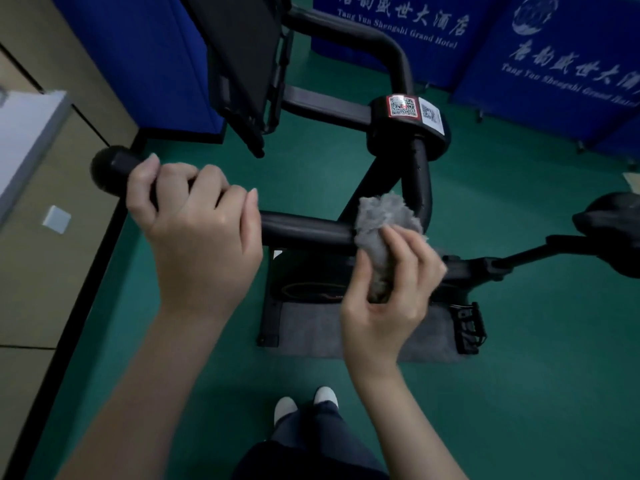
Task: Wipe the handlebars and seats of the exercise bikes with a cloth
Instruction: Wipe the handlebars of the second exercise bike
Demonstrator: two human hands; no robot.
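Green floor (519,358) covers the room. Blue hotel-branded partition screens (561,57) stand along the far side and beige wall panelling (52,271) runs down the left. A black exercise bike (420,174) stands on a grey mat (346,336) laid on the floor, its seat (613,216) at the right edge of the view and its dark console (239,60) at the top. The near handlebar (304,230) lies with its long axis left to right across the view, its rounded end pointing left towards the wall and its other end bending up to the stem clamp, which carries QR labels (403,106). The left hand (197,237) is wrapped around the handlebar just beside the rounded end. The right hand (391,292) is well apart from it. It pinches a bunched grey cloth (384,216) between thumb and fingers, pressed against the handlebar at the bend. A pedal (467,327) sits at the mat's right edge. White shoes (325,396) show below.
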